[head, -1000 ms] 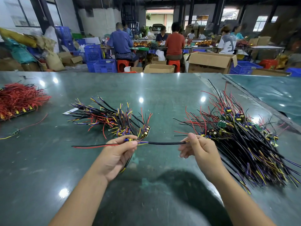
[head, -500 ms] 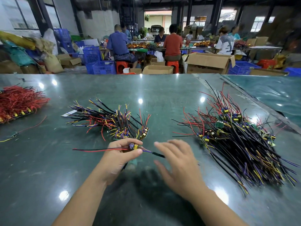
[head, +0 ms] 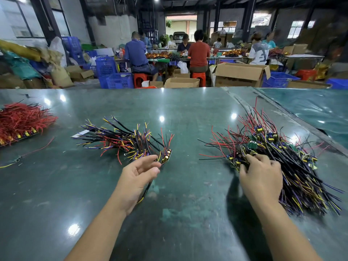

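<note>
Our left hand (head: 138,178) hangs open, gripping nothing, by the left wire pile (head: 120,142). Our right hand (head: 262,178) digs into the right pile (head: 286,153); its grip is unclear.

Red wire bundle (head: 22,119) cut by left edge, right hand (head: 261,178) fingertips buried in wire pile (head: 297,162), black cable (head: 145,191) partly under left hand (head: 135,178)

Green table (head: 188,113) with three wire piles (head: 130,142) (head: 278,157) (head: 20,119).

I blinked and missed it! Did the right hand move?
Yes. The right hand went rightward and now touches the near-left edge of the big wire pile, which stayed put.
</note>
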Tool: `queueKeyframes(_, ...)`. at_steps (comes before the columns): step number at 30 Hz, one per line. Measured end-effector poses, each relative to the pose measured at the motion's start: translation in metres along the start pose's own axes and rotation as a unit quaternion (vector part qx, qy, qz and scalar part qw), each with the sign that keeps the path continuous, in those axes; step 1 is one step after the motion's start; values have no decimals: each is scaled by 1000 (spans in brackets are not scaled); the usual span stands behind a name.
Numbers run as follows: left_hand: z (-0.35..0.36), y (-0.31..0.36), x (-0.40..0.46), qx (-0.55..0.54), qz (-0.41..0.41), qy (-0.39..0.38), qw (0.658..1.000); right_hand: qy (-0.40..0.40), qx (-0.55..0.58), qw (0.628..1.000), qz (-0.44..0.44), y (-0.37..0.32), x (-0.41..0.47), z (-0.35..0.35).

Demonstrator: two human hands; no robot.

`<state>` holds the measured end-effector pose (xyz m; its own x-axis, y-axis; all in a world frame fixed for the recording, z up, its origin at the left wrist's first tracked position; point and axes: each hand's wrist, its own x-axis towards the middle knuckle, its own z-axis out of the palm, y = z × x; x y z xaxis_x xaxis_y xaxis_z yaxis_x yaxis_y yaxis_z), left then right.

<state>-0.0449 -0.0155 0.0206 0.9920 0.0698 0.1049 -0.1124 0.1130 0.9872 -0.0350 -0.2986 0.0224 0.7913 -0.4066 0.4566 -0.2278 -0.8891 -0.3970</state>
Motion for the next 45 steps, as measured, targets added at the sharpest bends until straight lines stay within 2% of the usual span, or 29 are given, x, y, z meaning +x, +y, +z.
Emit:
queueKeyframes(2, -3, -5, 5, 145, 50, 86, 984, 71, 33, 996, -48, -9, -4, 3)
queueKeyframes(4, -7, -10, 7, 308, 64, 109, 943, 107, 75, 983, -127, -22, -11, 5)
queueKeyframes(6, -10, -17, 7, 408, 42, 83, 908, 69, 131, 969, -196, -35, -23, 8)
queueKeyframes(9, -8, -20, 6, 437, 22, 56, 897, -76, 211, 948, -228, -48, -45, 16)
queueKeyframes(12, -2, -17, 2, 391, 15, 43, 919, -198, 272, 921, -196, -56, -59, 23)
queueKeyframes(14, 4, -15, -3, 349, 6, 4, 937, -236, 306, 911, -145, -61, -61, 28)
queueKeyframes(16, 13, -13, -10, 343, 23, -53, 937, -264, 342, 900, -64, -66, -57, 28)
queueKeyframes(18, 23, -12, -16, 354, 50, -115, 927, -267, 355, 896, -16, -66, -50, 32)
queueKeyframes(21, 33, -12, -23, 343, 56, -195, 917, -240, 355, 904, 4, -63, -44, 36)
queueKeyframes(22, 34, -11, -24, 331, 50, -216, 917, -233, 372, 899, 19, -63, -43, 38)
queueKeyframes(24, 33, -9, -26, 314, 40, -237, 918, -227, 442, 865, 71, -63, -42, 38)
queueKeyframes(27, 31, -6, -24, 301, 7, -183, 936, -233, 581, 767, 142, -64, -39, 30)
queueKeyframes(29, 33, -5, -21, 228, -46, -120, 965, -254, 648, 700, 158, -67, -41, 21)
queueKeyframes(30, 35, -5, -19, 161, -76, -91, 980, -267, 660, 683, 161, -69, -43, 17)
queueKeyframes(32, 41, -3, -18, 10, -113, -46, 993, -292, 654, 680, 157, -73, -49, 13)
queueKeyframes(35, 42, -7, -19, -108, -96, -32, 989, -318, 648, 681, 129, -78, -57, 10)
queueKeyframes(39, 40, -11, -19, -112, -21, -73, 991, -328, 653, 670, 129, -77, -58, 10)
queueKeyframes(45, 36, -14, -16, -138, -25, -97, 985, -368, 667, 634, 137, -74, -55, 8)
